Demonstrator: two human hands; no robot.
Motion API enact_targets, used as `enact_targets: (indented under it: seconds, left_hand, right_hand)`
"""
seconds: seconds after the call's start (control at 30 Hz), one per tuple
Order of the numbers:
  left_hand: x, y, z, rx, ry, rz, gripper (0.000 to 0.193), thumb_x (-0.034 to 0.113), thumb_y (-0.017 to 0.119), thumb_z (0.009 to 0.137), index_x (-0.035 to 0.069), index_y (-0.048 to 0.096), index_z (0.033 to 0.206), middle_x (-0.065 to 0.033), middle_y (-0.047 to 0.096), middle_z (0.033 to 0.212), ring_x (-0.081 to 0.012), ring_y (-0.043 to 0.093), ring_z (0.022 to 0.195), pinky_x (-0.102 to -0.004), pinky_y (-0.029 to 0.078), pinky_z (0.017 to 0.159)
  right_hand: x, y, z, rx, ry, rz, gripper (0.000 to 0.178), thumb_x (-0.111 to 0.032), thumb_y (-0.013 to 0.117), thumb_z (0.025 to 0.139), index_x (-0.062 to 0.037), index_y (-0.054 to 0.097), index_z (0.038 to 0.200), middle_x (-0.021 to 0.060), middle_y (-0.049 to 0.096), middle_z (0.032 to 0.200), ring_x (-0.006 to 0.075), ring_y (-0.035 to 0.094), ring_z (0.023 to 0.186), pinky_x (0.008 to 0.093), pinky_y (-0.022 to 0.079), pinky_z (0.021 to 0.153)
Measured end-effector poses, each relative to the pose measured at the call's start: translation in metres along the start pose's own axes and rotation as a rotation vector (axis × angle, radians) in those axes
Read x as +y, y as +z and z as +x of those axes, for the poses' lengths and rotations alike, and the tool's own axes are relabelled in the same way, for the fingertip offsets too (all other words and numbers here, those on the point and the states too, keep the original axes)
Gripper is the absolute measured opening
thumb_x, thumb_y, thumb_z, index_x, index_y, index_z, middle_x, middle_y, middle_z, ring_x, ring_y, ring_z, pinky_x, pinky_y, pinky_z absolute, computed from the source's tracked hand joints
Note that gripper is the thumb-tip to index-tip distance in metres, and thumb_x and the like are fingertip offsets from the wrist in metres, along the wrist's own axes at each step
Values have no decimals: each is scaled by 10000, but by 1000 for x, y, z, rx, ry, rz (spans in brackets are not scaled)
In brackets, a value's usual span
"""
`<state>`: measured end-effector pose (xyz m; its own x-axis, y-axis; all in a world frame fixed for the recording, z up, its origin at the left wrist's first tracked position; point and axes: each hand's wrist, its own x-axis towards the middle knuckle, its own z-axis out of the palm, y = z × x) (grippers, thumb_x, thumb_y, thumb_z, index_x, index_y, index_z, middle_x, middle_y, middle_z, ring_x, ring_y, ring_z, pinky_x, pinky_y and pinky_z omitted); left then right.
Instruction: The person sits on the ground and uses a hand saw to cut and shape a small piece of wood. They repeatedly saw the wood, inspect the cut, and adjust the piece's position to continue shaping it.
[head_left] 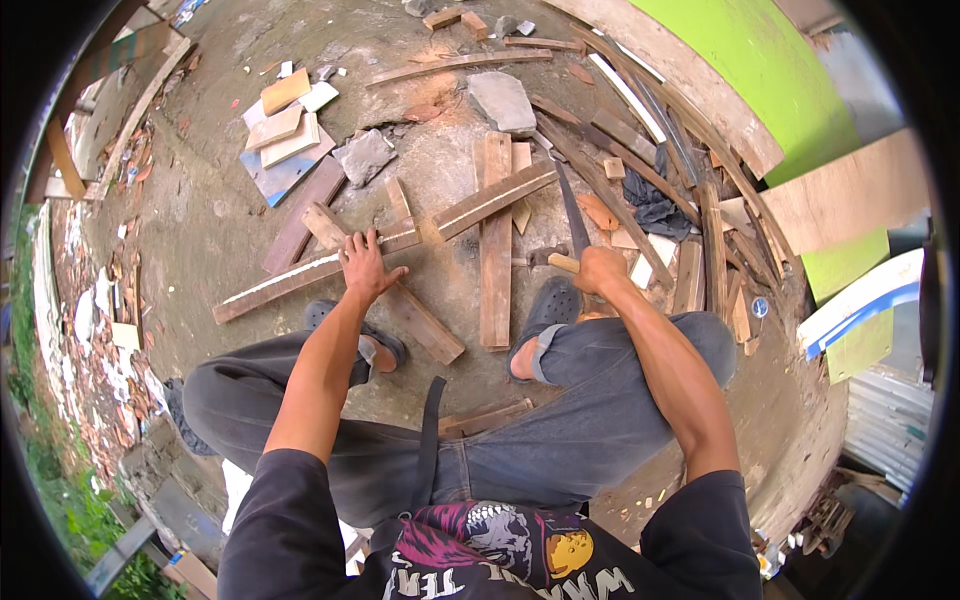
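Across two boards [420, 320] on the ground [225, 210] lay the striped wood [285, 290], a long brown piece with a white line along it. It slanted up to the right. Near its middle was a break, but I could not tell if it went all the way through.

On its left part, close to the break, rested the left hand [367, 270]. Its fingers were spread out on top and were not wrapped tight. Near the right end of the striped wood, on the close side, the right hand [601, 270] was curled tight around a saw [572, 205]. The dark blade pointed away, and its tip was right beside that end.

On the near side of the striped wood were two dark shoes [552, 303]. Past its far side sat a rough gray rock [365, 157] and a flat gray stone [503, 103]. Farther off, past its left part, was a pile of little boards [285, 130]. Well to its right lay a crumpled black cloth [655, 205], and beyond that stood a bright green panel [760, 80].
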<state>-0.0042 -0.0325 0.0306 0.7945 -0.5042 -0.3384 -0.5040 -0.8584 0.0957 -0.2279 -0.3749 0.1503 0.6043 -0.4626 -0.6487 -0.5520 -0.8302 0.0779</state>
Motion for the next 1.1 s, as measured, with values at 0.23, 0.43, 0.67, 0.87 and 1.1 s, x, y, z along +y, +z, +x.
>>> enact_targets:
  seconds: [0.23,0.43,0.67,0.87,1.1]
  left_hand:
    - [5,-8,50,-96,258,7,943,559,826,696,66,436,1399,-197,592,1286,-363,553,1232,-455,439,1038]
    - [-2,-24,72,-357,241,-62,917,618,848,629,78,529,1299,-174,684,1106,-393,647,1063,-481,521,884]
    - [-2,-6,27,84,310,-29,896,636,827,614,67,553,1250,-122,627,1107,-323,601,1115,-455,485,924]
    - [-9,11,-3,119,326,16,627,514,810,713,88,571,1106,-92,612,1067,-294,591,1074,-428,453,909]
    - [10,-2,-7,43,294,-11,529,414,807,752,78,566,1082,-107,610,1074,-317,581,1082,-442,463,913]
  right_hand:
    - [17,27,31,152,-108,-70,205,-130,704,750,-33,755,923,193,744,933,321,737,902,416,583,781]
    - [-5,37,55,195,25,71,170,-89,659,810,-30,759,934,192,747,967,331,736,927,421,584,798]
    - [-12,61,85,150,361,452,252,-165,670,828,-13,734,1018,225,726,1058,366,711,1013,458,569,866]
    - [-3,101,109,163,183,942,480,-265,652,860,17,634,1249,260,686,1163,398,648,1124,426,484,996]
    - [19,147,121,107,284,830,522,-306,606,885,14,609,1297,261,647,1258,389,599,1226,428,470,1022]
